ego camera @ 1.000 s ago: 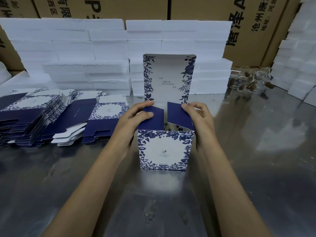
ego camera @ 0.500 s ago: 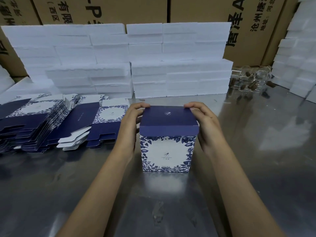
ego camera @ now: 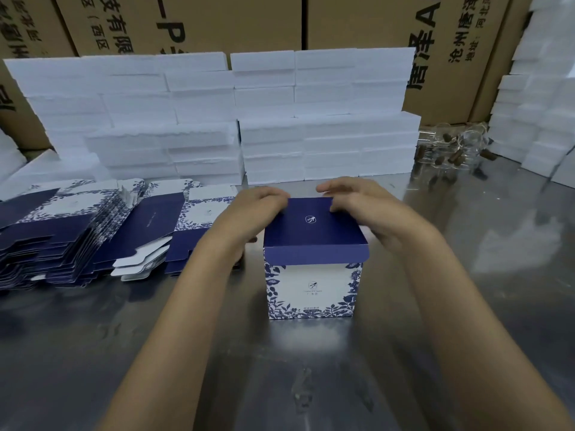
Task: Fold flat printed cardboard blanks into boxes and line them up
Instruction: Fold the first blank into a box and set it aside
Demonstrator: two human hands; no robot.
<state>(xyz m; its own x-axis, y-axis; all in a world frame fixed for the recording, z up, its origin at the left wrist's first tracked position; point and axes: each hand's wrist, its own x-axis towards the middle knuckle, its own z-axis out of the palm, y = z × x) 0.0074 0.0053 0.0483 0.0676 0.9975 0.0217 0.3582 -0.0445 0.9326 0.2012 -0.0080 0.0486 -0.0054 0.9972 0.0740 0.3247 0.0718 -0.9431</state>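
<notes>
Box [ego camera: 314, 275] upright (lid down), left hand [ego camera: 249, 213] and right hand [ego camera: 364, 206] fingers curled on lid's far corners

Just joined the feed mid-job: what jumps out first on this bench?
The upright blue-and-white floral cardboard box at centre, with the left hand and right hand at its navy lid's far corners. To its left lie fanned flat printed blanks; behind, a wall of white foam blocks.
</notes>
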